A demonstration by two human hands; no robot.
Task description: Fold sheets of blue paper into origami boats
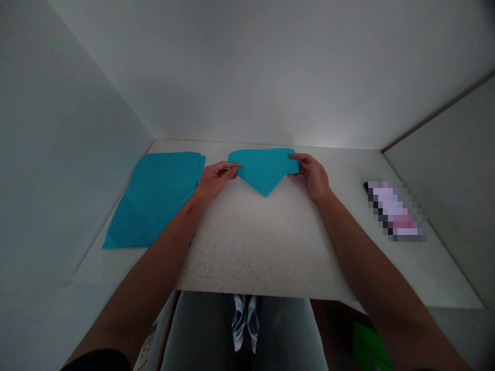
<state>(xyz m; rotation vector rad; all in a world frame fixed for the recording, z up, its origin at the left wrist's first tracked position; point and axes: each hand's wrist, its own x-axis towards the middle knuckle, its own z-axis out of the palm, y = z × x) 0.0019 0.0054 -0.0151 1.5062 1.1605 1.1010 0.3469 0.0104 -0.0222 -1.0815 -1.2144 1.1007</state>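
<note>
A folded turquoise sheet (265, 167) lies near the back of the pale tabletop, its pointed flap facing me. Whether it is paper or cloth I cannot tell. My left hand (216, 178) pinches its left end between thumb and fingers. At the opposite end, my right hand (312, 175) grips the sheet's right edge, fingers above and thumb below. To the left lies a flat stack of larger turquoise sheets (158, 193), partly covered by my left wrist and forearm.
White walls rise behind and on both sides of the speckled table (255, 252). A phone-like object (394, 211), blurred by pixelation, rests at the right. Below the front edge are my legs, and a green object (369, 342) sits at lower right.
</note>
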